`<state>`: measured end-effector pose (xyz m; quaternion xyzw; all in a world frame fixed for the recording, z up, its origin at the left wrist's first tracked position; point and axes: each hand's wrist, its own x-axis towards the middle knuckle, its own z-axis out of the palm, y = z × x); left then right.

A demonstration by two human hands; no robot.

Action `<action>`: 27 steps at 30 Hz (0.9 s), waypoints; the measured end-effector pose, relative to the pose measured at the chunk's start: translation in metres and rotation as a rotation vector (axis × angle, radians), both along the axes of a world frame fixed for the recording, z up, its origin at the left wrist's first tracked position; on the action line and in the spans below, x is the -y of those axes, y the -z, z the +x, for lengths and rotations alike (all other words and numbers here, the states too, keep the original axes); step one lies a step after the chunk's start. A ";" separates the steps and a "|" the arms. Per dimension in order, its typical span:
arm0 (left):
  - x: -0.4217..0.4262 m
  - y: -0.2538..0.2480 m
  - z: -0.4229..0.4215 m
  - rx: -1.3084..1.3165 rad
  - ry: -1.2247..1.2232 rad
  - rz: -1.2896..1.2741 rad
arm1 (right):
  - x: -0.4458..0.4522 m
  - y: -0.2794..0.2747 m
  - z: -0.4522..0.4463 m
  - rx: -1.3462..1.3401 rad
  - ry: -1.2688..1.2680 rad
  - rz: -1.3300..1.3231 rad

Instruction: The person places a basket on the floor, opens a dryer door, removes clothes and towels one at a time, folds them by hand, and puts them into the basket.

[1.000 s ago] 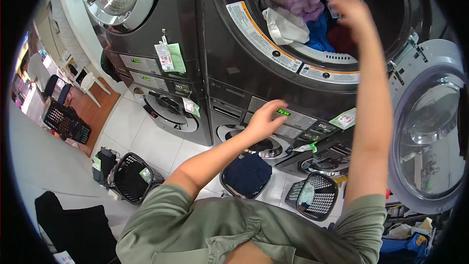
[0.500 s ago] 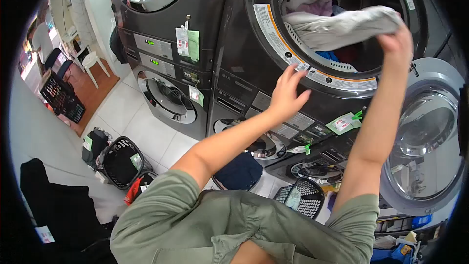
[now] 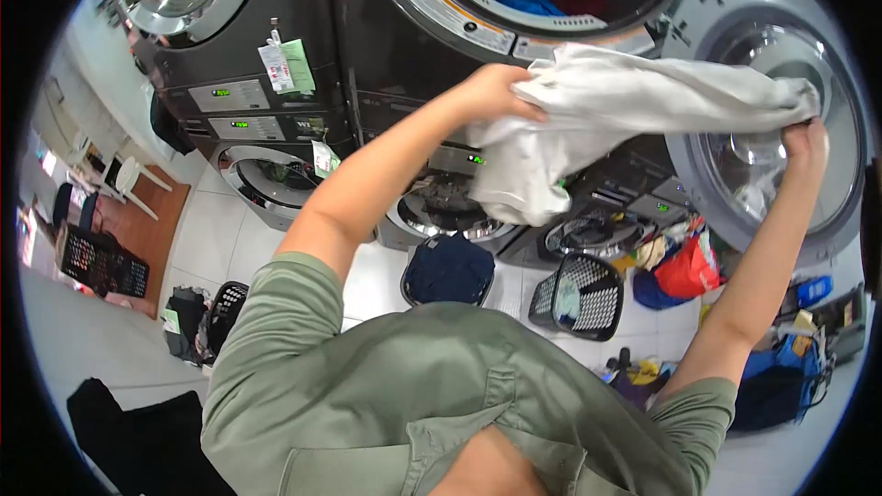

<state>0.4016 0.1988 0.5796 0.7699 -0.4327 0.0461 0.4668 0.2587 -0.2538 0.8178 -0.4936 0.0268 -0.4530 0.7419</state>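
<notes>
one crumpled off-white cloth [image 3: 643, 92] stretched sideways, left hand [image 3: 503, 92] pinching it above the drooping part, right hand [image 3: 806, 141] gripping the far end, both pretty much closed on it

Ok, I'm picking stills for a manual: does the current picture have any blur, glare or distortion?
In the head view, the white cloth looks slightly smeared, probably from motion; also in the head view, pale reflections lie on the glass of the open door; and the head view shows wide-angle bending, with dark, rounded corners.
</notes>
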 end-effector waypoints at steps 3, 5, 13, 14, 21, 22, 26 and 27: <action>-0.041 -0.006 0.000 -0.361 -0.163 -0.094 | -0.009 0.073 -0.013 -0.170 0.090 0.088; -0.061 -0.006 0.011 -0.664 -0.135 -0.372 | -0.016 0.115 -0.017 -0.195 0.092 0.101; -0.157 -0.042 -0.027 -0.440 0.061 -0.146 | -0.080 0.172 -0.115 -0.345 -0.222 -0.148; -0.172 -0.049 -0.029 -0.460 0.141 -0.202 | -0.084 0.175 -0.121 -0.285 -0.238 -0.065; -0.109 0.132 -0.104 -1.564 0.088 -0.744 | -0.173 0.381 -0.102 -0.709 -0.269 0.339; -0.114 0.199 -0.132 -1.550 0.092 -0.623 | -0.203 0.423 -0.122 -0.782 -0.435 0.367; -0.184 0.285 -0.228 -2.134 0.178 -0.854 | -0.254 0.507 -0.214 -1.096 -0.858 0.438; -0.192 0.284 -0.229 -2.149 0.164 -0.856 | -0.247 0.513 -0.228 -1.164 -0.879 0.400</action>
